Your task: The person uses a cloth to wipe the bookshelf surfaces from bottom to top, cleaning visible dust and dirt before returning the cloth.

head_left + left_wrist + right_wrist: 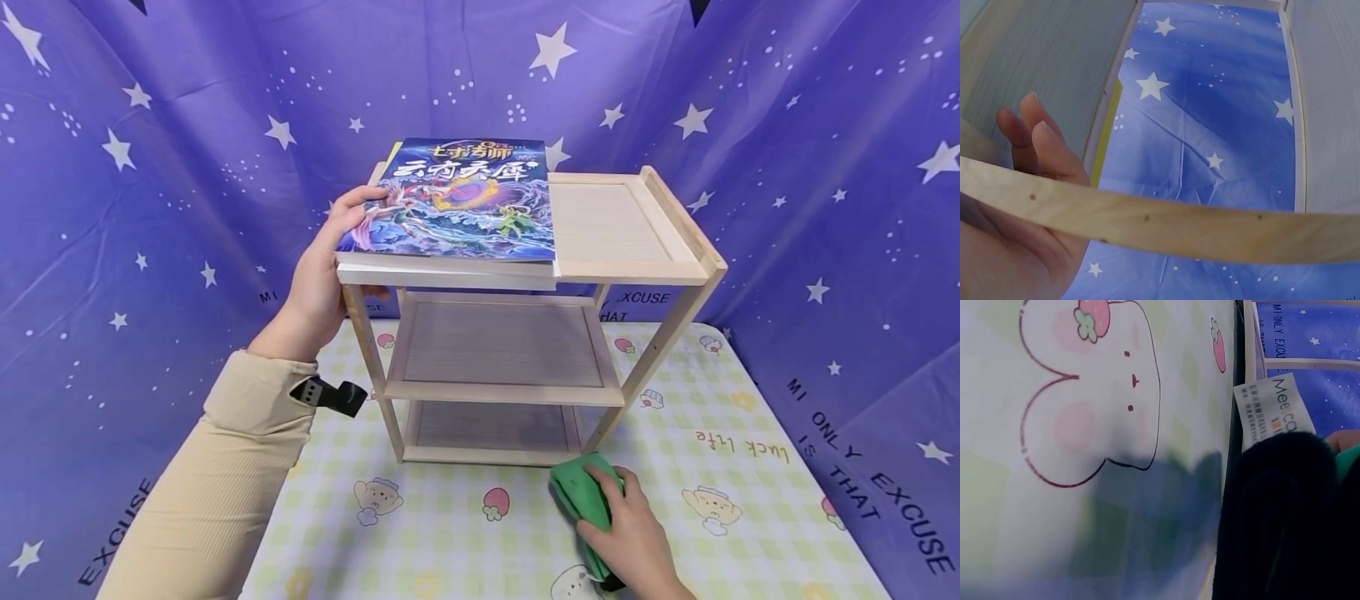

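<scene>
A three-tier wooden shelf (504, 392) stands on the table. Stacked books (472, 200), the top one blue with a colourful cover, lie on the left part of its top tier. My left hand (318, 267) grips the left end of that tier from the side, part of it over the book's edge. Its fingers (1047, 140) reach beneath the top board in the left wrist view. At the shelf's front right foot, my right hand (633, 533) holds a folded green cloth (581, 492) down by the tablecloth. A white label (1272, 409) sticks out of the cloth's dark folds.
A checked tablecloth (750, 475) with cartoon prints covers the table. Purple star-patterned curtains (225, 125) enclose the back and both sides. A dark strap (333, 396) hangs at the left sleeve. The shelf's top tier has a raised rail (682, 217) at the right.
</scene>
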Action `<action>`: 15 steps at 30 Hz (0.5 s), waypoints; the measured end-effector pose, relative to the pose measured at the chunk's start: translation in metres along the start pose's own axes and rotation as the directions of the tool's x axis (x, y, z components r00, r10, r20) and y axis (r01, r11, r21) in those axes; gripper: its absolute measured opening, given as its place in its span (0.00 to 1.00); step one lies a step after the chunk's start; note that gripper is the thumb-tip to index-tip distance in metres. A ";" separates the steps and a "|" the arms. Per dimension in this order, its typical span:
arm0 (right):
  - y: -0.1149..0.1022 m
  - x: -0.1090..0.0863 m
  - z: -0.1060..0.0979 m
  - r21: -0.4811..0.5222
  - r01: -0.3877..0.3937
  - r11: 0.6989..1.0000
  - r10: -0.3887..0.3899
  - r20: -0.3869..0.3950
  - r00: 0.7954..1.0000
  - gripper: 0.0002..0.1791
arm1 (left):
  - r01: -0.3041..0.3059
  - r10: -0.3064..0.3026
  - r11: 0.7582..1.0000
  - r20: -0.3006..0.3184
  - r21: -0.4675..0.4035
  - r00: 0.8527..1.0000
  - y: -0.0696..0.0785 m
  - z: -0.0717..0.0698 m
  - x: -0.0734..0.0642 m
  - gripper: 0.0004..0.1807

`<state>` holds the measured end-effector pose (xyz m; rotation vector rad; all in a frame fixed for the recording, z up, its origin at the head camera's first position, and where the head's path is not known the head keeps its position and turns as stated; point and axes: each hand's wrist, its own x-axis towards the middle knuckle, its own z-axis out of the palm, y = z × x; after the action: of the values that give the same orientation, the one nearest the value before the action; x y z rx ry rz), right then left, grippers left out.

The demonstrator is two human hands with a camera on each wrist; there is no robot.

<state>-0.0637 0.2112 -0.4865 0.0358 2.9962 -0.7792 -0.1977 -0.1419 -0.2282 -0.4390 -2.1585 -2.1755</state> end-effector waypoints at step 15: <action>-0.011 0.005 0.007 -0.010 0.060 0.998 -0.061 -0.059 0.996 0.38 | 0.011 -0.011 1.000 -0.002 -0.001 1.000 0.001 0.001 0.000 0.20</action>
<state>-0.0684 0.1984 -0.4881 -0.0328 3.0701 -0.7852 -0.1970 -0.1410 -0.2276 -0.4259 -2.1637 -2.1824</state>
